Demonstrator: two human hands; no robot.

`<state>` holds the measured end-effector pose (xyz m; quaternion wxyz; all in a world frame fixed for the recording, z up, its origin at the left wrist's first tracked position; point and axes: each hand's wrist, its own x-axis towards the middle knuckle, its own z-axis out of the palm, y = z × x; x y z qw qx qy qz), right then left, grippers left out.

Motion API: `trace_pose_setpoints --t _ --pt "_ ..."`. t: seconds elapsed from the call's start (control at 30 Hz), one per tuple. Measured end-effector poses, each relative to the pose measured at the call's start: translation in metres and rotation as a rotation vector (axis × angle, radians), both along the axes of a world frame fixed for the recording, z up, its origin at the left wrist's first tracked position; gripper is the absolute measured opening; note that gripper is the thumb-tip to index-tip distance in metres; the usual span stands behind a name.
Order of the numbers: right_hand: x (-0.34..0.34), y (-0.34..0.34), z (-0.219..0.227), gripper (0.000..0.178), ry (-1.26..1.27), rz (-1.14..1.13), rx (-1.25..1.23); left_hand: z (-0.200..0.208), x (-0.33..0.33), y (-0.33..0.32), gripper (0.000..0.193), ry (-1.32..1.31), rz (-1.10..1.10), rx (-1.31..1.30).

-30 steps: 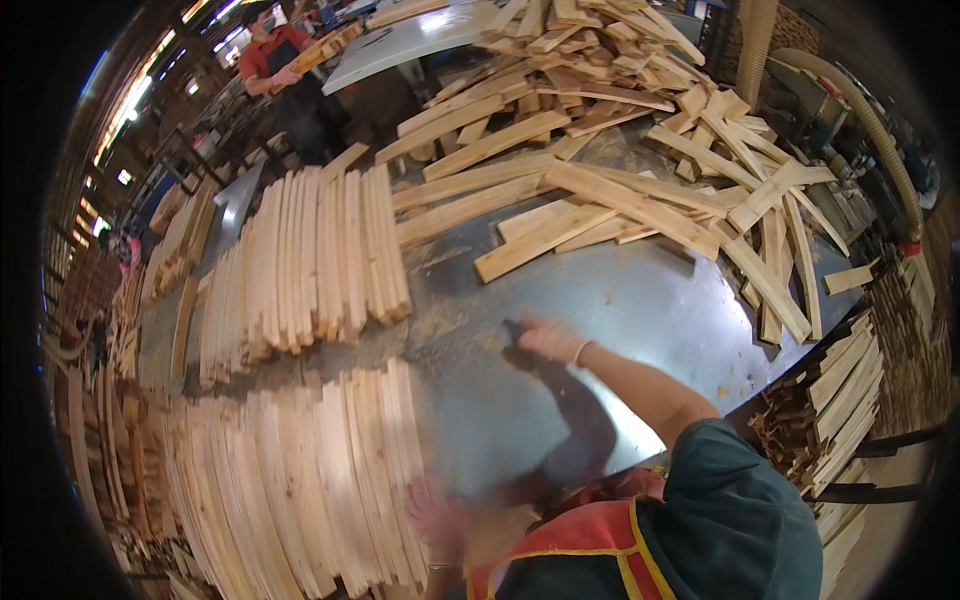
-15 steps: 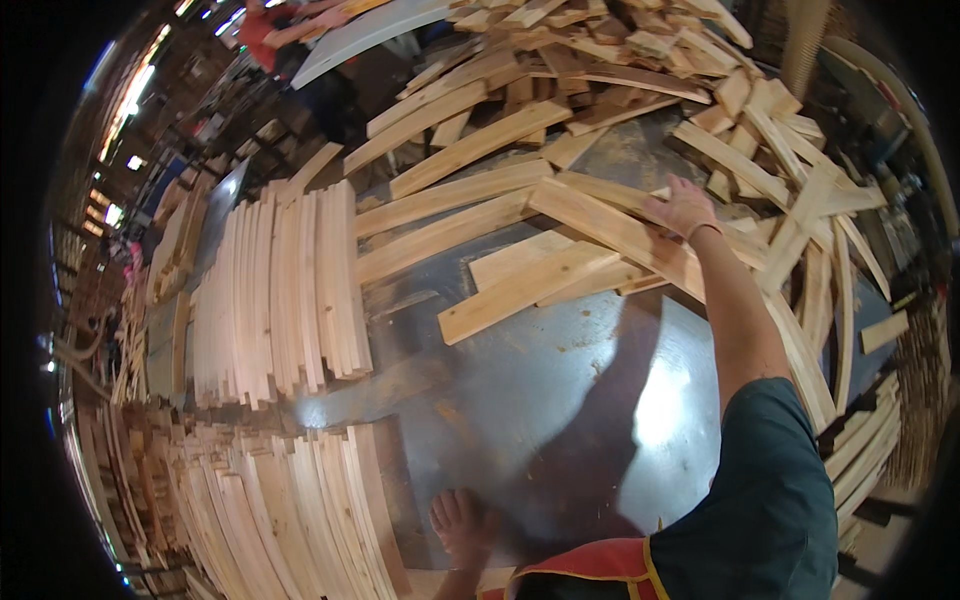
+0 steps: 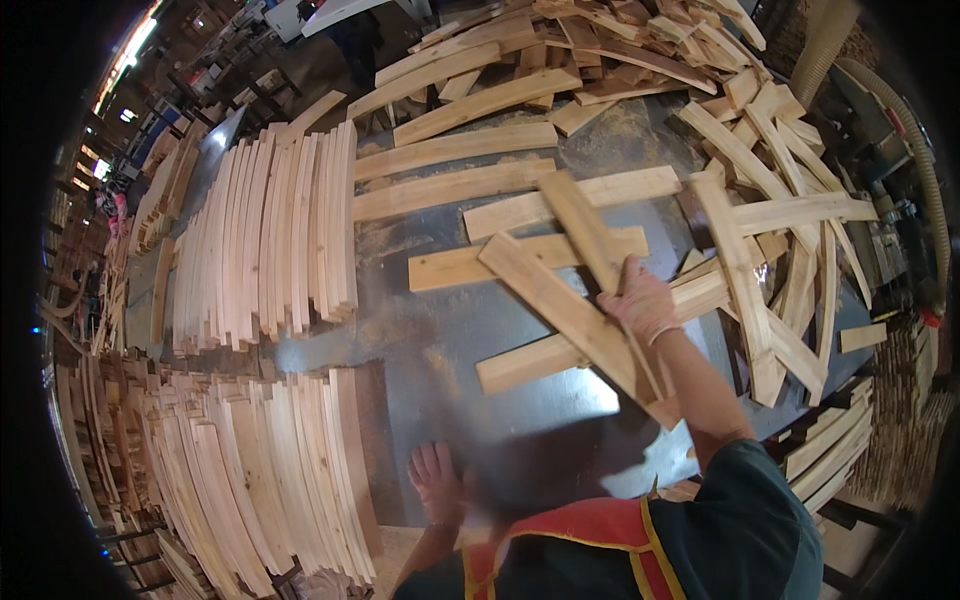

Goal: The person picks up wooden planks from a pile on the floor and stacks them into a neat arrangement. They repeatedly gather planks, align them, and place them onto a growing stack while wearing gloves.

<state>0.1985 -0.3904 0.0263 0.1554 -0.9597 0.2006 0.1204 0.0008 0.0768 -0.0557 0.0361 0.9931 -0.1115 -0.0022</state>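
Observation:
My right hand is closed around the near end of a short wooden board, which slants away to the far left. Just under that hand, a wider board slants toward me and crosses a paler board. Farther off, two boards, a knotty one and a light one, lie beneath the held board. My left hand rests on the metal tabletop near its front edge, holding nothing, with its fingers stretched out.
Rows of upright, tightly packed boards stand at the left and near left. A jumbled board pile covers the far side, with more crossed boards at the right. A ribbed hose hangs at the far right.
My right hand has come nearer, bringing a board with it. Boards in the middle have shifted and now lie crossed at other angles. My left hand stays on the tabletop; the view has tilted slightly.

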Motion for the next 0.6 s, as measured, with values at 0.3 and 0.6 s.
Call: trace_pose_setpoints --t 0.3,0.6 --pt "-0.106 0.179 0.040 0.092 -0.147 -0.051 0.525 0.033 0.014 0.017 0.085 0.216 0.079 -0.497" --pt "-0.199 0.298 0.026 0.066 -0.156 0.362 0.844 0.104 -0.003 0.053 0.081 0.474 0.296 -0.912"
